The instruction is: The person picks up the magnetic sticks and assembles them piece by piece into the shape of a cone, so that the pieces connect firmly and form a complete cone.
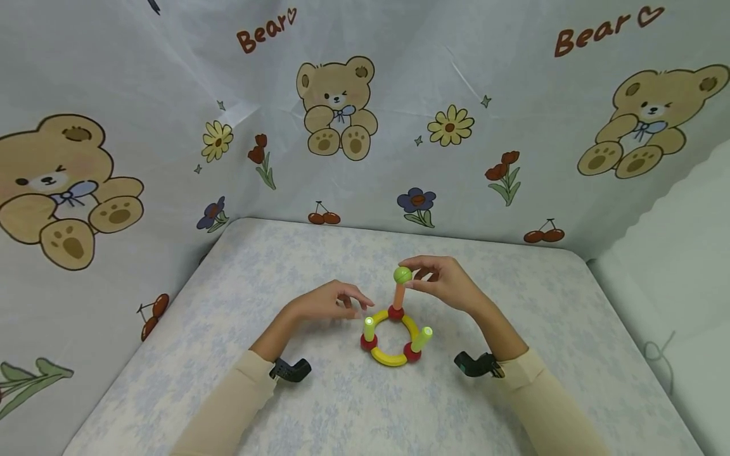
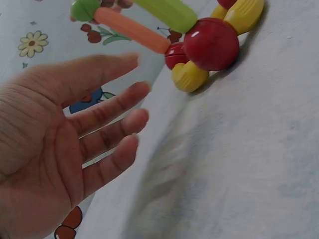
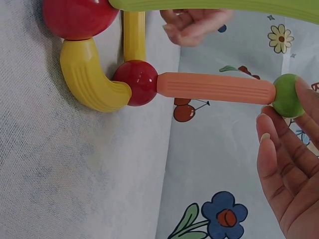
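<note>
A toy ring of curved yellow rods (image 1: pixel 390 360) joined by red balls (image 1: pixel 412 352) lies on the table. Two light green rods (image 1: pixel 422 339) and one orange rod (image 3: pixel 217 87) stand up from the red balls. On top of the orange rod sits a green ball (image 1: pixel 402 275), pinched between the thumb and fingers of my right hand (image 1: pixel 441 282). My left hand (image 1: pixel 327 301) hovers at the ring's left side, fingers relaxed and apart, holding nothing. In the left wrist view its fingertips (image 2: pixel 142 89) point toward the nearest red ball (image 2: pixel 212 45) with a gap between.
The table (image 1: pixel 274 253) has a pale blue-white patterned cloth. Behind and to the left hangs a white curtain (image 1: pixel 393 38) printed with bears, flowers and cherries. A black wrist camera (image 1: pixel 292 370) is strapped on the left wrist, another black camera (image 1: pixel 476 365) on the right.
</note>
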`<state>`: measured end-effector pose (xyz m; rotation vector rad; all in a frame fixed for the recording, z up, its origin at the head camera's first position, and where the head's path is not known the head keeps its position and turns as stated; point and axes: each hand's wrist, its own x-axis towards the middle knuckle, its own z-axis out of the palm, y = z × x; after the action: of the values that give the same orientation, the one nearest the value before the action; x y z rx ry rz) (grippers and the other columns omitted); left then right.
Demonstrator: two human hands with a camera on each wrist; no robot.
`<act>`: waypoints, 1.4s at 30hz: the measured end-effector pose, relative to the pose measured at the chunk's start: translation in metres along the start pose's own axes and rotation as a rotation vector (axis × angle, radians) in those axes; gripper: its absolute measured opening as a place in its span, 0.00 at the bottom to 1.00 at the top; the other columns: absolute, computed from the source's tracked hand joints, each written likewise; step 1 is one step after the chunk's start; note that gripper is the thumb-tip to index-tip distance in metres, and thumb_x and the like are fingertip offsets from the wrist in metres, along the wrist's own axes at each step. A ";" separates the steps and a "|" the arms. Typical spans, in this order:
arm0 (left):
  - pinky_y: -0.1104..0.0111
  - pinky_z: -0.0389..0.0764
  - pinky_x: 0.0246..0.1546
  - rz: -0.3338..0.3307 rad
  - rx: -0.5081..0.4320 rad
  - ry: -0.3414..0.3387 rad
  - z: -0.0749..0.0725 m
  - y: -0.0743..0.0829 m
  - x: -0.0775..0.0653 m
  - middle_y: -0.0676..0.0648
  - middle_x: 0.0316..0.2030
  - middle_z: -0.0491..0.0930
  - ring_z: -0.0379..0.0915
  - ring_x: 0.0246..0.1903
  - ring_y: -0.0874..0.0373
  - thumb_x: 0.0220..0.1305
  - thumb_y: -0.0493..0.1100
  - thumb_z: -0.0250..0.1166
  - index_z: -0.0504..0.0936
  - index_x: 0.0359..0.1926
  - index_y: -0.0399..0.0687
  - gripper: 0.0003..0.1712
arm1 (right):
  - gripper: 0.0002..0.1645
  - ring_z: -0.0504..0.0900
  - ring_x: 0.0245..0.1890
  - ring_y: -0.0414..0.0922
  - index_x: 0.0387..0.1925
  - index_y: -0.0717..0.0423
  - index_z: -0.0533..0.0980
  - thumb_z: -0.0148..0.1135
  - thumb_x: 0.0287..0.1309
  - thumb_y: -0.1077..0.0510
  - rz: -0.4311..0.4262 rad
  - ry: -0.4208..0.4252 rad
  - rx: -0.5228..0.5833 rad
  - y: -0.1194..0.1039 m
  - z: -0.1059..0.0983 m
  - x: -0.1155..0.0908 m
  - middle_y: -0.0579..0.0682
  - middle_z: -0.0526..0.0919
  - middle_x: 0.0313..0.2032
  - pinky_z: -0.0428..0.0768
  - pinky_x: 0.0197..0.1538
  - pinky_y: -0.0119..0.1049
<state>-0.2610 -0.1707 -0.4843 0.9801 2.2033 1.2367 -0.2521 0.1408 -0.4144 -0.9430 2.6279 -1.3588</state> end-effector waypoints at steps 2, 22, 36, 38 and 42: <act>0.62 0.82 0.39 -0.002 -0.011 -0.072 -0.004 0.004 -0.004 0.48 0.54 0.83 0.82 0.39 0.55 0.65 0.38 0.70 0.85 0.58 0.50 0.20 | 0.20 0.84 0.43 0.45 0.56 0.50 0.83 0.72 0.61 0.58 0.000 -0.001 -0.001 0.000 0.000 -0.001 0.46 0.86 0.51 0.84 0.44 0.39; 0.70 0.72 0.26 0.222 -0.172 -0.068 0.020 0.015 0.006 0.49 0.41 0.81 0.70 0.32 0.58 0.62 0.36 0.73 0.89 0.42 0.37 0.09 | 0.21 0.83 0.42 0.44 0.55 0.49 0.84 0.73 0.60 0.60 -0.022 -0.027 0.029 -0.006 0.003 -0.008 0.44 0.87 0.50 0.84 0.43 0.39; 0.68 0.77 0.30 0.202 -0.102 0.027 0.030 0.016 0.012 0.51 0.40 0.84 0.75 0.33 0.56 0.67 0.38 0.69 0.90 0.41 0.41 0.06 | 0.22 0.84 0.39 0.42 0.56 0.50 0.84 0.74 0.58 0.59 -0.111 -0.155 -0.002 -0.017 0.003 -0.014 0.42 0.88 0.48 0.85 0.42 0.42; 0.68 0.78 0.31 0.203 -0.093 0.030 0.031 0.015 0.012 0.52 0.40 0.84 0.76 0.32 0.57 0.67 0.39 0.69 0.90 0.39 0.45 0.05 | 0.23 0.84 0.39 0.42 0.56 0.51 0.84 0.74 0.58 0.60 -0.124 -0.171 -0.003 -0.019 0.004 -0.014 0.42 0.87 0.49 0.85 0.41 0.43; 0.67 0.78 0.32 0.200 -0.080 0.035 0.031 0.015 0.013 0.53 0.41 0.84 0.77 0.32 0.57 0.68 0.41 0.68 0.90 0.39 0.48 0.05 | 0.24 0.83 0.38 0.42 0.56 0.53 0.83 0.74 0.57 0.64 -0.137 -0.199 -0.006 -0.023 0.006 -0.013 0.43 0.88 0.48 0.85 0.40 0.45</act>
<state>-0.2433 -0.1385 -0.4875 1.1772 2.1045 1.4278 -0.2281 0.1336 -0.4037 -1.2103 2.4615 -1.2113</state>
